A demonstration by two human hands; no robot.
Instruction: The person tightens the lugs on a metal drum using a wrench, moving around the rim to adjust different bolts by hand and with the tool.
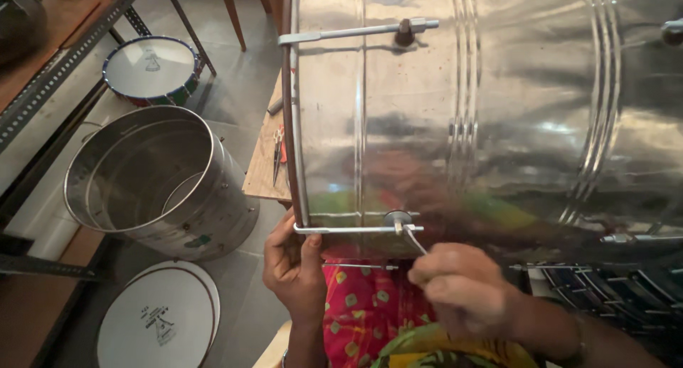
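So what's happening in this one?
A person holds a large shiny metal drum shell across their lap. The left hand grips the hooked end of a tension rod at the rim, while the right hand works a thin tool at the rod's lug. An empty shell sits on the floor.

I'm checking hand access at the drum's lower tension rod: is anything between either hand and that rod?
Nothing visible. The left hand already grips the lower tension rod at the steel drum rim, and the right hand holds a thin tool against its lug.
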